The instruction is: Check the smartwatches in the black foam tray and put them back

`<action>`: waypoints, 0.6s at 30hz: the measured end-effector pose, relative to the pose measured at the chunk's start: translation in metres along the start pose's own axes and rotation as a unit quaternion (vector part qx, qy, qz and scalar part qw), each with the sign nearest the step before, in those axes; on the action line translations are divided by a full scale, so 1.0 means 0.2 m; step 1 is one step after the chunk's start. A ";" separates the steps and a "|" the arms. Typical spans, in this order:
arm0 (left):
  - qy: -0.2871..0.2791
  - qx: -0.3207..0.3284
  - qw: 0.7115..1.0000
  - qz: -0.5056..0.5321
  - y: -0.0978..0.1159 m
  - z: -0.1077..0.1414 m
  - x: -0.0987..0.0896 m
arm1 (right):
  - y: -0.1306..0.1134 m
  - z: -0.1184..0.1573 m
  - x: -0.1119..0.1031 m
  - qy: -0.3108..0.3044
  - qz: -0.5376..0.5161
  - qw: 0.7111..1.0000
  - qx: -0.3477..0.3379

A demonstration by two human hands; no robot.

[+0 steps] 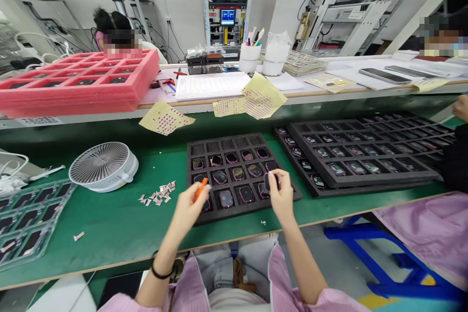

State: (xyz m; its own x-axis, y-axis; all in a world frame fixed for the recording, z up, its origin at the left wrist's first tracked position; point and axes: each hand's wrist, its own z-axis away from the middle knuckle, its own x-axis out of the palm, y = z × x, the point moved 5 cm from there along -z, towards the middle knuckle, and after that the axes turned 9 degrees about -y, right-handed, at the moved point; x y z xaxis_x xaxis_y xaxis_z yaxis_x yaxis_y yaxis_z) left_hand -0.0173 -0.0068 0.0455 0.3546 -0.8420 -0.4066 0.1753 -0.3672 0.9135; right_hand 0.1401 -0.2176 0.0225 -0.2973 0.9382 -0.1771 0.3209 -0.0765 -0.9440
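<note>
A black foam tray [252,137] with several watch-like devices in its pockets lies on the green bench. My left hand [190,201] is closed around an orange tool [201,188] above the tray's left front part. At the tray's right side, my right hand [282,190] pinches a small dark device [269,182] with a rounded face. The back row of pockets holds no devices. Several small pale pieces [159,195] lie scattered on the bench to the left of my left hand.
A white fan [104,165] and a clear tray [34,224] of dark parts are on the left. Stacked black trays [340,183] stand at the right, near another person's hand [461,107]. A shelf edge [310,91] bears a pink foam tray [120,95]; yellow sheets [166,118] hang there.
</note>
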 end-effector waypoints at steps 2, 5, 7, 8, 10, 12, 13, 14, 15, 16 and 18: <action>0.056 -0.038 0.991 -0.120 -0.09 0.03 -0.20 | 0.06 -0.06 -0.14 0.020 0.158 0.987 -0.024; 0.057 -0.135 0.963 -0.228 -0.25 0.07 -0.41 | 0.16 -0.12 -0.24 -0.038 0.256 0.964 -0.053; 0.081 -0.202 0.935 -0.281 -0.32 0.11 -0.50 | 0.22 -0.14 -0.26 -0.085 0.280 0.955 -0.056; 0.100 -0.225 0.922 -0.299 -0.34 0.13 -0.54 | 0.24 -0.14 -0.26 -0.105 0.289 0.950 -0.057; 0.136 -0.247 0.905 -0.318 -0.35 0.16 -0.58 | 0.23 -0.13 -0.26 -0.121 0.313 0.939 -0.072; 0.162 -0.244 0.902 -0.318 -0.34 0.19 -0.59 | 0.17 -0.08 -0.23 -0.133 0.336 0.925 -0.116; 0.168 -0.238 0.904 -0.314 -0.33 0.20 -0.59 | 0.12 -0.05 -0.19 -0.150 0.342 0.916 -0.149; 0.169 -0.231 0.907 -0.308 -0.32 0.20 -0.59 | 0.08 -0.01 -0.14 -0.188 0.342 0.901 -0.188; 0.167 -0.224 0.912 -0.301 -0.31 0.21 -0.58 | 0.04 0.03 -0.08 -0.238 0.341 0.882 -0.224; 0.163 -0.218 0.916 -0.295 -0.30 0.21 -0.58 | 0.01 0.07 -0.02 -0.286 0.339 0.860 -0.252; 0.156 -0.210 0.922 -0.284 -0.30 0.21 -0.57 | 0.00 0.12 0.10 -0.354 0.342 0.824 -0.280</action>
State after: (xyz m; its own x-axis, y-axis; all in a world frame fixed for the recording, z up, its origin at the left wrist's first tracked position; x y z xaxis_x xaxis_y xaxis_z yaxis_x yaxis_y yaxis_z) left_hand -0.1074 0.0945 0.0381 0.3315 -0.3826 -0.8624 0.7318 -0.4726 0.4910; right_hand 0.1118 -0.2068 0.0123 -0.2612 0.2943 -0.9193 0.9370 -0.1514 -0.3147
